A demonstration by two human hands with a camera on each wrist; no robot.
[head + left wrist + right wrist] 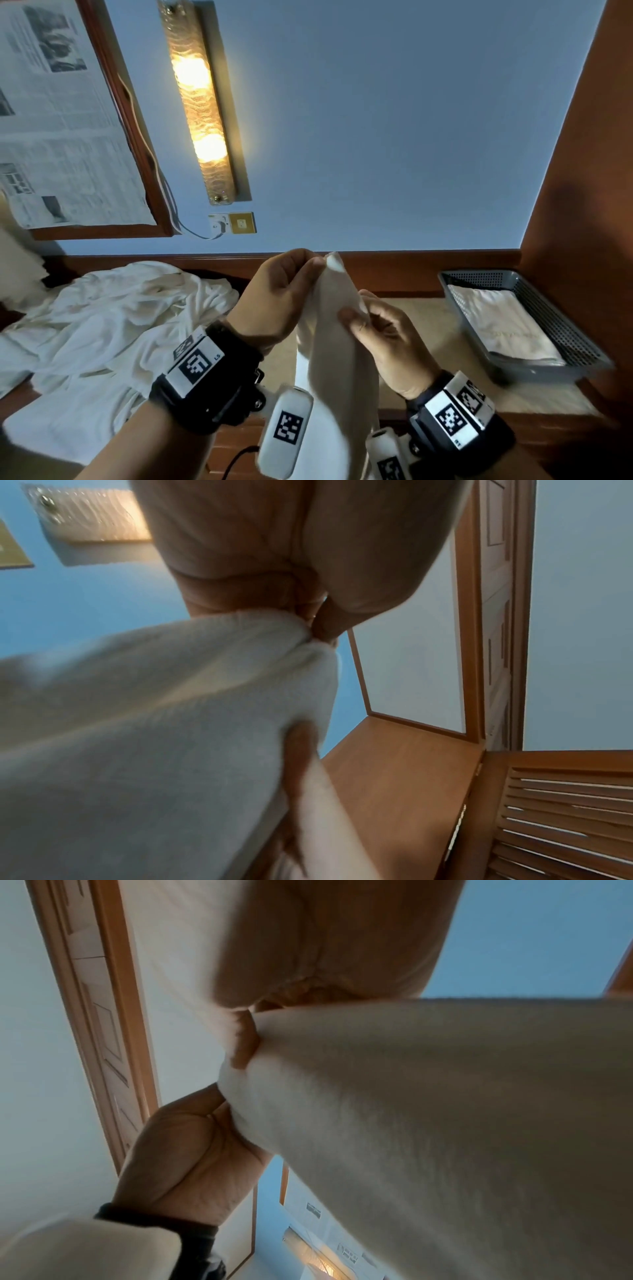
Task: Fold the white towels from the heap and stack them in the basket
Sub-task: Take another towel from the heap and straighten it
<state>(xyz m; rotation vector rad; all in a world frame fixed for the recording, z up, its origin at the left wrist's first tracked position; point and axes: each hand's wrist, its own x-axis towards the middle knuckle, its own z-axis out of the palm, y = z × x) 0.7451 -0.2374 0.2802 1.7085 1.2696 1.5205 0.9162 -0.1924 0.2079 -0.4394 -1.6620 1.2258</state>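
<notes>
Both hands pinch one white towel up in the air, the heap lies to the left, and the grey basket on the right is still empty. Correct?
Not quite: the grey basket is not empty. The head view shows a folded white towel lying in it. The rest holds: the left hand and right hand pinch the held towel, the heap at left.

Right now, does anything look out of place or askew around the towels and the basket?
Nothing stands out. Both hands, left and right, pinch the top of one white towel hanging between them. The heap lies rumpled on the left, as expected. The grey basket sits level, with a folded towel lying flat inside.
</notes>
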